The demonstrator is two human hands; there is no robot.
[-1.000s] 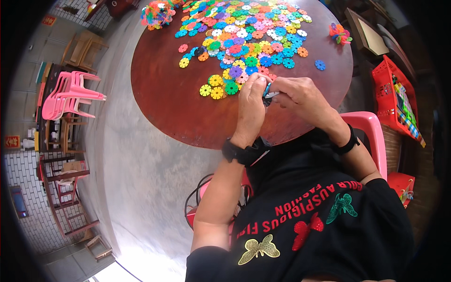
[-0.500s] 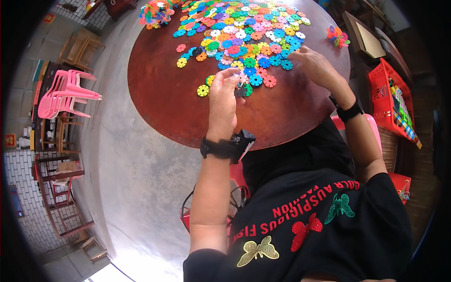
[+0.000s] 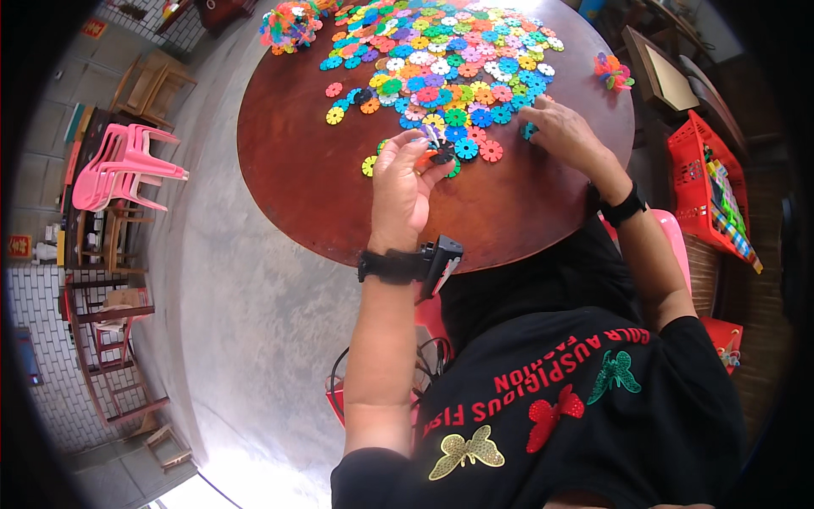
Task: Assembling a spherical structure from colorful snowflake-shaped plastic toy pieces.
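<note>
My left hand (image 3: pixel 402 180) is closed in a pinch on a small cluster of joined snowflake discs (image 3: pixel 441 153), the notched plastic kind. Black, white, purple and orange show in it; part is hidden behind the fingers. My right hand (image 3: pixel 566 140) is at the right edge of the loose pile, its fingers bent round a blue snowflake disc (image 3: pixel 528 131). Many loose snowflake discs (image 3: pixel 458 93) in mixed colours spread over the round brown table (image 3: pixel 297 170). A pink-orange disc (image 3: pixel 491 151) lies near the left hand, and a yellow disc (image 3: pixel 369 165) lies left of it.
Finished-looking clusters of joined discs stand at the table's far left (image 3: pixel 290 27) and right edge (image 3: pixel 612 72). A red plastic basket (image 3: pixel 695 170) with packages is to the right. Stacked pink stools (image 3: pixel 123 165) and wooden chairs stand at the left.
My right hand has drawn slightly nearer me with a blue disc at its fingertips. The left hand has turned its cluster, showing purple and orange. The whole view has shifted a little.
</note>
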